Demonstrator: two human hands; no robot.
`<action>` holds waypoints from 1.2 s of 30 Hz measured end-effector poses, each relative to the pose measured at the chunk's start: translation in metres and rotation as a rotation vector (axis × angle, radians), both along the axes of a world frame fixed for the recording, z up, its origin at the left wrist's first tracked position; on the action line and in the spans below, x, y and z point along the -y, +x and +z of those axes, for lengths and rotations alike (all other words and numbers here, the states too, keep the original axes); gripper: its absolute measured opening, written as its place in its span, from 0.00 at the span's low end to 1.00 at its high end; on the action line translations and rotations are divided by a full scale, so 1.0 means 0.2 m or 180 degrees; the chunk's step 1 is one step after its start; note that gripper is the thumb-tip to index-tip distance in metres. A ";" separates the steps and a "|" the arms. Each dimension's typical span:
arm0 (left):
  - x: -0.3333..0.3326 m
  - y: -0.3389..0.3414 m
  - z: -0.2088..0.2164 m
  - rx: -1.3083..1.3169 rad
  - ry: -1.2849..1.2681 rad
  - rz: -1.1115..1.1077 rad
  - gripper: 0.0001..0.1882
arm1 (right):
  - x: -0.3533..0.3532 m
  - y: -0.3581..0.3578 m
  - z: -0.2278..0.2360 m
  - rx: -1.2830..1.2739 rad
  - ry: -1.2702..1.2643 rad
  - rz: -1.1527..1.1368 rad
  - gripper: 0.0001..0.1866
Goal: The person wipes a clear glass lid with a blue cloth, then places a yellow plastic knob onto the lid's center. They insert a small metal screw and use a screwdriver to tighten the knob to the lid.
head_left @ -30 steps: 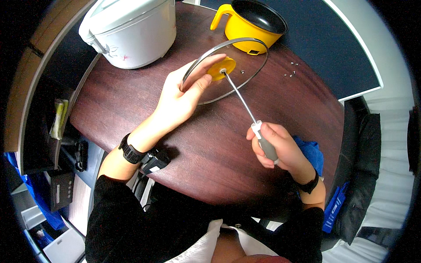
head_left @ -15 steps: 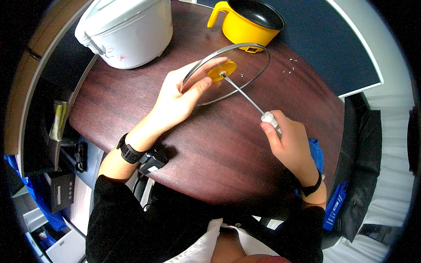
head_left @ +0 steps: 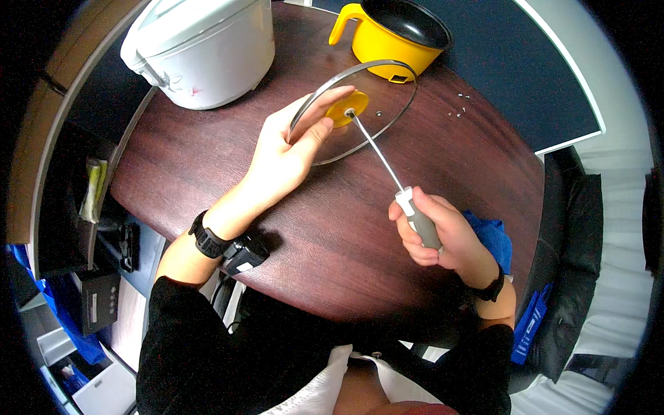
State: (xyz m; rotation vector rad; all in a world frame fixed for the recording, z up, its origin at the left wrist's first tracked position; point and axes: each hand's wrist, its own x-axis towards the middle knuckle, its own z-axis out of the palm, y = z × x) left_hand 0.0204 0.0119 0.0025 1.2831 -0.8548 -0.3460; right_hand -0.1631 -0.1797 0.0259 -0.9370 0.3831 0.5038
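My left hand grips the rim of a clear glass pot lid, which is tilted up on its edge above the table. Through the glass shows a round yellow knob, with a small screw hole or screw at its middle. In my right hand is a screwdriver with a grey and white handle. Its long metal shaft slants up to the left, and the tip meets the centre of the lid at the knob. Fingers and thumb wrap around the handle.
A white rice cooker stands at the back left of the dark wooden table. Behind the lid is a yellow pot with a black inside. Several small screws lie at the right. A blue cloth rests beside my right wrist.
My right hand has turned and shifted its grip lower on the screwdriver, so more of the handle shows. The lid has moved slightly up and left.
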 end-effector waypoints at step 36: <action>-0.01 -0.01 0.02 -0.0151 -0.0133 -0.0102 0.20 | -0.05 -0.01 0.08 0.1471 -0.4974 -0.0055 0.12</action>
